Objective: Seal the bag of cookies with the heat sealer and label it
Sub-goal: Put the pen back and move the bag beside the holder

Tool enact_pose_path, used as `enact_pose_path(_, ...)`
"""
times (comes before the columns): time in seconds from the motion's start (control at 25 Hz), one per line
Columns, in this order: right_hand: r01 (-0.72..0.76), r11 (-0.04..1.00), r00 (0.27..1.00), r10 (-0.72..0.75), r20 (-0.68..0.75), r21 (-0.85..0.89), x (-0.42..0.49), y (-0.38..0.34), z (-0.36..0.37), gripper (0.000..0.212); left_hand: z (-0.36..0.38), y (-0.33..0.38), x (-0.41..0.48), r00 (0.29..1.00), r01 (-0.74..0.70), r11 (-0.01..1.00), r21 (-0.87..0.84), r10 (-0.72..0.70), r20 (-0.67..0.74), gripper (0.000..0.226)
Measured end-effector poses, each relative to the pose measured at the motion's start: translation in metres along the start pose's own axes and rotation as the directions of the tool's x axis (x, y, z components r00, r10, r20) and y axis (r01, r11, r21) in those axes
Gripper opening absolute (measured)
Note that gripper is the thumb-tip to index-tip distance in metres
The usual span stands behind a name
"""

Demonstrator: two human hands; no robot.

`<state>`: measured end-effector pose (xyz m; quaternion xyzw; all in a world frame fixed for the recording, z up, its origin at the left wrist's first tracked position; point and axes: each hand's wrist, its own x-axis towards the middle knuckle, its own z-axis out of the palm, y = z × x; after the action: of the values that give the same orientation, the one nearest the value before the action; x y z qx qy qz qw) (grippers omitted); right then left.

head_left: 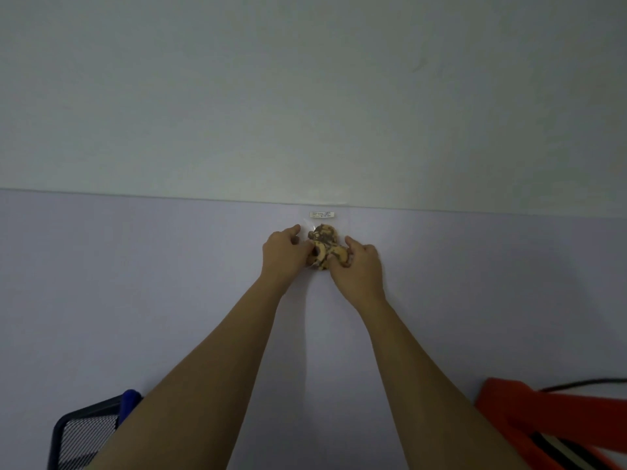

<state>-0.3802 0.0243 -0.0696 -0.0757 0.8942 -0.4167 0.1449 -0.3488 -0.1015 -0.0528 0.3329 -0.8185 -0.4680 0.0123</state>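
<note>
A clear bag of brown-and-tan cookies [324, 242] lies on the pale table near its far edge. A small white label [322, 215] sits on the bag's top strip, beyond the cookies. My left hand [284, 254] holds the bag's left side, thumb and fingers curled onto the plastic. My right hand [360, 266] grips the bag's right side, fingers curled over the cookies. The orange heat sealer [543, 422] is at the bottom right, partly cut off by the frame.
A black mesh basket [81, 435] with a blue object [130, 401] in it stands at the bottom left. A black cable [583, 384] runs off to the right behind the sealer. The table [169, 283] ends at a plain wall.
</note>
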Motion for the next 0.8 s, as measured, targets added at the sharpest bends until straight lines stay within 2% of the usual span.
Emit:
enact_pose_path(0.16, -0.031, 0.998, 0.998, 0.028, -0.048, -0.062, -0.020, -0.006, -0.004, 0.065, -0.010, 0.001, -0.016, 1.000, -0.003, 0.997, 0.080, 0.003, 0.007, 0.060)
enact_pose_path(0.28, -0.012, 0.994, 0.999, 0.006, -0.053, -0.110, -0.056, -0.014, -0.008, 0.061, -0.025, 0.006, -0.053, 0.999, -0.033, 0.995, 0.092, 0.034, -0.009, 0.054)
enact_pose_path(0.44, 0.078, 0.968, 0.996, -0.064, 0.066, -0.237, -0.142, -0.026, -0.005, 0.052, -0.070, 0.009, -0.133, 0.984, -0.170, 0.970, 0.176, 0.175, -0.015, 0.049)
enact_pose_path(0.52, 0.128, 0.946, 0.989, -0.098, 0.114, -0.299, -0.182, -0.027, 0.003, 0.050, -0.095, 0.002, -0.178, 0.961, -0.248, 0.942, 0.226, 0.269, -0.068, 0.043)
enact_pose_path(0.6, 0.169, 0.917, 0.979, -0.115, 0.167, -0.360, -0.218, -0.027, 0.016, 0.051, -0.119, -0.015, -0.217, 0.923, -0.308, 0.911, 0.274, 0.355, -0.145, 0.046)
enact_pose_path(0.72, 0.256, 0.855, 0.953, -0.145, 0.265, -0.452, -0.267, -0.024, 0.041, 0.055, -0.149, -0.058, -0.264, 0.888, -0.272, 0.901, 0.337, 0.370, -0.274, 0.057)
enact_pose_path(0.8, 0.303, 0.819, 0.937, -0.163, 0.308, -0.488, -0.290, -0.021, 0.057, 0.056, -0.159, -0.085, -0.276, 0.913, -0.138, 0.928, 0.346, 0.255, -0.319, 0.074)
